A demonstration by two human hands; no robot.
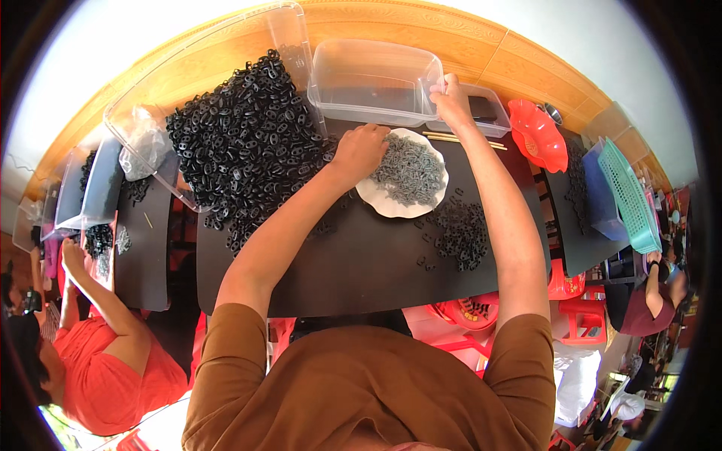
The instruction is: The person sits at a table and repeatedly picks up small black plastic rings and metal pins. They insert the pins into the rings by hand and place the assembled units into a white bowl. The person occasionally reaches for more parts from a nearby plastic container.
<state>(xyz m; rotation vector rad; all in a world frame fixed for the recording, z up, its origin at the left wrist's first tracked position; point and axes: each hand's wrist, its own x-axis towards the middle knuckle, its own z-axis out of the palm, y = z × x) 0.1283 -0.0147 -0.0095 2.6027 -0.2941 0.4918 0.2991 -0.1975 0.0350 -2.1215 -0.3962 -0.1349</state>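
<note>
On the left, a big clear bin (289, 34) spills black plastic pieces (241, 131) onto the dark counter (353, 274). The left hand (361, 153) rests, fingers bent, at the left rim of a white plate (389, 208) heaped with small grey pieces (408, 173), its grip unclear; behind the plate stands a clear tub (368, 64), its right end pinched by the right hand (451, 101), with a red bowl (538, 135) farther right.
</note>
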